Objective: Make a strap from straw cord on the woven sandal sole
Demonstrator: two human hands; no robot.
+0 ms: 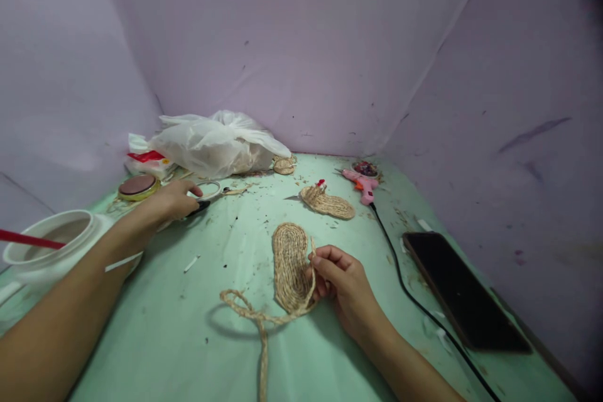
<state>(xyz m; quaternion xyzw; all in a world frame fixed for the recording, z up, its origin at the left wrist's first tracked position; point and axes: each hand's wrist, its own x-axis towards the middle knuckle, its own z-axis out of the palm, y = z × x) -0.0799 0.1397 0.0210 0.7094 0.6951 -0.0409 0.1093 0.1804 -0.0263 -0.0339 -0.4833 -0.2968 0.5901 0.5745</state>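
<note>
Tan sole-shaped coiled-fibre piece [289, 264]: just left of right grip
Right grip [343, 277]: pinching tan braided fibre cord [264, 355]
Left grip [176, 201]: at dark object [200, 208], hold unclear
Pink plastic glue gun [365, 186]: beyond right grip

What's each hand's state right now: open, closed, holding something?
Left hand: at the black object; whether it grips can't be told.
Right hand: closed, fingers pinching the braided cord.
</note>
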